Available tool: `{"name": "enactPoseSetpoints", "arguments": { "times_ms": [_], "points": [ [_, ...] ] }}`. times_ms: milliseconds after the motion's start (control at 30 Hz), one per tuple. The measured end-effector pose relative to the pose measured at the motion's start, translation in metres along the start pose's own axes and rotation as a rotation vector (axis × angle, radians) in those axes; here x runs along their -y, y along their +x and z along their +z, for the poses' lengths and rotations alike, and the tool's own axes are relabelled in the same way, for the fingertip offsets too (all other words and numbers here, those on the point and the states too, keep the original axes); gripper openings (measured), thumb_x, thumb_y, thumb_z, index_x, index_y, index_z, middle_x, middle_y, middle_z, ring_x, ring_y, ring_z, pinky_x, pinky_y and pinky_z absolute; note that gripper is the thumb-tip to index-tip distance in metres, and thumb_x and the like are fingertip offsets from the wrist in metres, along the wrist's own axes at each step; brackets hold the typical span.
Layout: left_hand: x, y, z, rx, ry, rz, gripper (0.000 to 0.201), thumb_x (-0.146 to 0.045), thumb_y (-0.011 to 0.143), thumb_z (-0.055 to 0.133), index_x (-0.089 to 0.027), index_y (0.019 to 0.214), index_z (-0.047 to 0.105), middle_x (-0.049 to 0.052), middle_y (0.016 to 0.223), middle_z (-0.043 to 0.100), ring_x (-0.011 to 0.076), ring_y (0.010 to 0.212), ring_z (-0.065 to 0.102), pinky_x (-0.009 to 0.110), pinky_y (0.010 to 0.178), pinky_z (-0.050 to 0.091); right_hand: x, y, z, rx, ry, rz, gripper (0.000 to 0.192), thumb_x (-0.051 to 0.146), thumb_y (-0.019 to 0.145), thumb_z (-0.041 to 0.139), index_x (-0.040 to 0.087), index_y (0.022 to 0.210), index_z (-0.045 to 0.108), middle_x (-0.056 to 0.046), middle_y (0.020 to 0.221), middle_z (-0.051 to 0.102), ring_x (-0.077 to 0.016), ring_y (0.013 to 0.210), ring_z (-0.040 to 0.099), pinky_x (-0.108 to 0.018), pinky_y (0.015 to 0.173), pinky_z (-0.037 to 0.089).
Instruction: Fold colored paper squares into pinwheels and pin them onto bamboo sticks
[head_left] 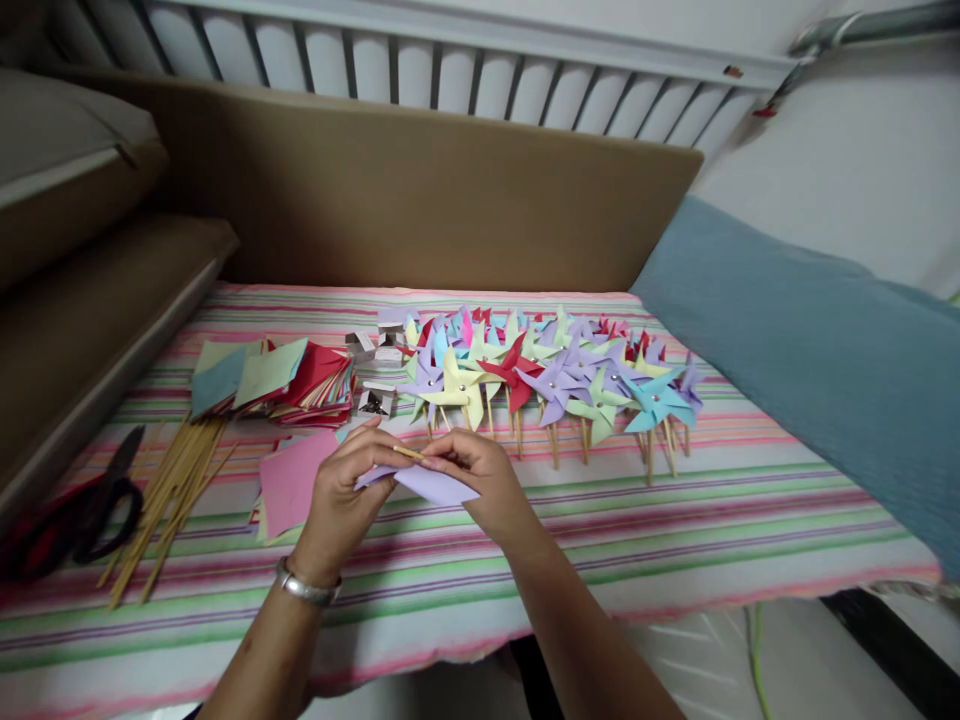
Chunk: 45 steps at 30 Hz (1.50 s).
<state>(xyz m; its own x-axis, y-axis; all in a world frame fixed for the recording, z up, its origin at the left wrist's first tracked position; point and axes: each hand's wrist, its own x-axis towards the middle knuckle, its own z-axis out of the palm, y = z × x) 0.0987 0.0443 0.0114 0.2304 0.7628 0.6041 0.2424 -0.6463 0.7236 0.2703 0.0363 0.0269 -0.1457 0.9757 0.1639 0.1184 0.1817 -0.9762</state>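
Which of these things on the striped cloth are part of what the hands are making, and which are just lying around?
In use:
left hand and right hand, together holding the lilac paper and a wooden stick
pink paper square
stack of coloured paper
bundle of sticks
finished pinwheels

Lying about:
scissors
blue pillow

pinwheels point(555, 375) ahead, striped cloth point(675, 530) free right

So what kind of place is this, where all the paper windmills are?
Probably a bedroom used as a craft spot: a striped sheet serves as the worktop, with a blue pillow beside it and a white slatted rail behind the finished pinwheels.
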Motion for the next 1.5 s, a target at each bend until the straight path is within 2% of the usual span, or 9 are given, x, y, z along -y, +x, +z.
{"name": "enactPoseSetpoints", "arguments": {
  "times_ms": [633, 1500],
  "points": [
    [-0.0027, 0.0026, 0.002, -0.016, -0.019, -0.05, 0.005, -0.019, 0.074, 0.065, -0.022, 0.076, 0.068, 0.002, 0.079, 0.069, 0.0166, 0.079, 0.062, 0.047, 0.098, 0.038, -0.0015, -0.0005, -0.0002, -0.022, 0.004, -0.02, 0.006, 0.024, 0.074, 0.066, 0.02, 0.073, 0.07, -0.001, 0.071, 0.065, -0.0139, 0.067, 0.059, -0.024, 0.063, 0.046],
    [-0.0015, 0.0022, 0.003, -0.001, -0.091, -0.082, 0.005, -0.02, 0.075, 0.064, -0.022, 0.077, 0.068, 0.002, 0.079, 0.068, 0.0171, 0.08, 0.062, 0.045, 0.098, 0.038, 0.0009, -0.0007, 0.0008, -0.045, -0.017, -0.025, 0.003, 0.021, 0.073, 0.067, 0.019, 0.072, 0.07, -0.001, 0.07, 0.065, -0.0143, 0.066, 0.06, -0.024, 0.06, 0.044]
  ]
}}
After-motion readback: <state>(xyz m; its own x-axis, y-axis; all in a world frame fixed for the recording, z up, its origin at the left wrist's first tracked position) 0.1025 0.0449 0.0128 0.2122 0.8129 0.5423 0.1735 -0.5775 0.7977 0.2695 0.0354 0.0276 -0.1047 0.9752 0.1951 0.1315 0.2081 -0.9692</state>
